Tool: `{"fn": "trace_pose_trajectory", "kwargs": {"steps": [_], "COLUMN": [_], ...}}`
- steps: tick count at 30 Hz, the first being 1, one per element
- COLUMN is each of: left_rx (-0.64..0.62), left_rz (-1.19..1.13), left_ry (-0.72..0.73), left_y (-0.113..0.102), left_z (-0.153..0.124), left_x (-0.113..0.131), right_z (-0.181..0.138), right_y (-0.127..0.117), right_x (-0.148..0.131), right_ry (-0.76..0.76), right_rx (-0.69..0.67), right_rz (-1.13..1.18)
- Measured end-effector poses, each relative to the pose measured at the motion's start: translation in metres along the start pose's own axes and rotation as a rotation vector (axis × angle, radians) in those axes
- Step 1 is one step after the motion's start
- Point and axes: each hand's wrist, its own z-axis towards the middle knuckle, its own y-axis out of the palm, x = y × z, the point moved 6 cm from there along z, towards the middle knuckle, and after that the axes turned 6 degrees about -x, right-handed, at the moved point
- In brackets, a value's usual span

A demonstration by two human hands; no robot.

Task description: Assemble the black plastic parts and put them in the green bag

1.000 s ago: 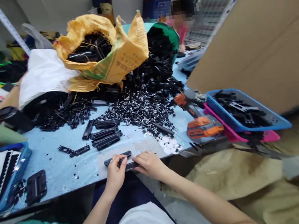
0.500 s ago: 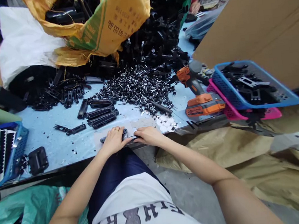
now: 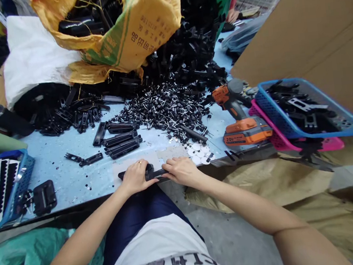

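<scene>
At the near edge of the light blue table (image 3: 64, 187), both my hands press on a long black plastic bar (image 3: 152, 172). My left hand (image 3: 136, 176) is closed over its left part, a ring on one finger. My right hand (image 3: 181, 170) grips its right end with fingers curled. Just behind lie a few stacked black bars (image 3: 122, 143) and small white discs (image 3: 198, 151). A heap of black-and-silver screws (image 3: 164, 108) spreads across the middle of the table.
An orange cordless drill (image 3: 238, 119) lies right of the screws. Blue (image 3: 307, 109) and pink baskets of black parts overhang the right edge. A yellow sack (image 3: 126, 27) of black parts stands at the back. A blue tray (image 3: 7, 186) and a black latch (image 3: 44, 197) sit left. Cardboard (image 3: 311, 27) leans right.
The camera tilted down and closer. My hands stayed at the table's near edge, closing more tightly together over the black bar.
</scene>
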Motion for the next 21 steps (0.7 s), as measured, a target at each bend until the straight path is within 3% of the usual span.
{"fn": "trace_pose_trajectory", "kwargs": {"steps": [6,13,16,21], "left_rx": [0.095,-0.047,0.004,0.058], "left_rz": [-0.033,0.019,0.121,0.152], "left_ry": [-0.008,0.001,0.05,-0.148], "left_y": [-0.002,-0.001,-0.017,-0.033], "left_z": [-0.002,0.009,0.046,0.138], "left_x": [-0.006,0.005,0.012,-0.016], "right_z": [0.003,0.009,0.011,0.003], "right_y": [-0.017,0.002,0.018,0.041], "right_x": [-0.007,0.019,0.031,0.043], "right_ry": [-0.061,-0.144,-0.15,-0.089], "right_rx": [0.057,0.072,0.158,0.256], "right_rz": [-0.08,0.003,0.073,0.138]}}
